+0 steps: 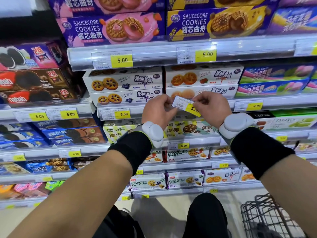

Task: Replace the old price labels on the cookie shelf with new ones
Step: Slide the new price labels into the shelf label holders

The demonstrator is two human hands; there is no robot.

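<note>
Cookie shelf point(171, 48) fills the view, several tiers of boxed biscuits, clear price rails along each front edge. Top tier: purple Saucecore boxes point(109, 30). Next tier down: white jam-cookie boxes point(123, 81), stacked two high. Lower left: blue sandwich-cookie packs point(68, 133). Wire basket point(267, 215) on the floor at lower right, contents too dark to tell.

Both forearms reach in from below, black wristbands with a grey sensor pod on each wrist. Left hand point(157, 110) and right hand point(211, 107) are raised in front of the second tier's rail, close together, fingers curled. Between them, one price label point(186, 105), white with a yellow block reading 5.0-something; last digit is covered by the right thumb. Left hand pinches the white end, right hand pinches the yellow end. Label tilts down to the right and looks to be held clear of the rail, though the angle makes that hard to confirm.

Mounted labels in rails: 5.00 tag point(112, 60) and another 5.00 tag point(197, 54) on the top rail, 5.00 tag point(115, 114) just left of the left hand, 4.00 tag point(248, 105) right of the right hand, 6.50 tag point(178, 145) below.
</note>
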